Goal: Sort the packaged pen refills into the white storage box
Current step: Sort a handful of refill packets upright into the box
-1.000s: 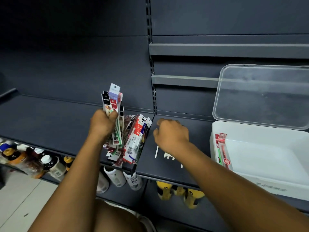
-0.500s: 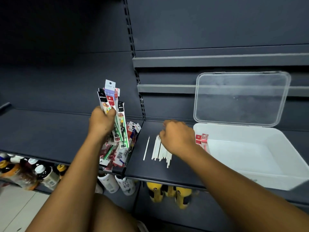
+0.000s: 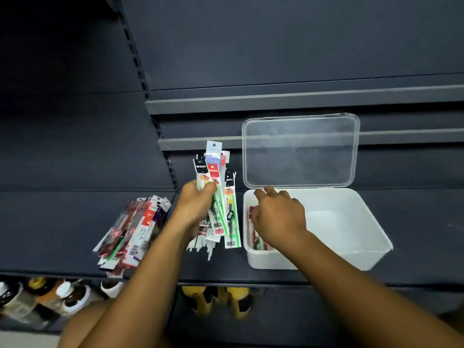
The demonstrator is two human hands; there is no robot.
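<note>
Left grip (image 3: 198, 204) clutches refill packs (image 3: 216, 187); right grip (image 3: 276, 217) (hiding box (image 3: 351, 247) contents) unreadable.

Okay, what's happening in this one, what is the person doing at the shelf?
A person is sorting packaged pen refills on a dark shelf. The left hand grips a fanned bundle of refill packs upright, while the right hand reaches into the left end of the white storage box, where a few red packs already lie. The box's clear lid stands open. Another pile of packs and some loose white refills wait on the shelf.
</note>
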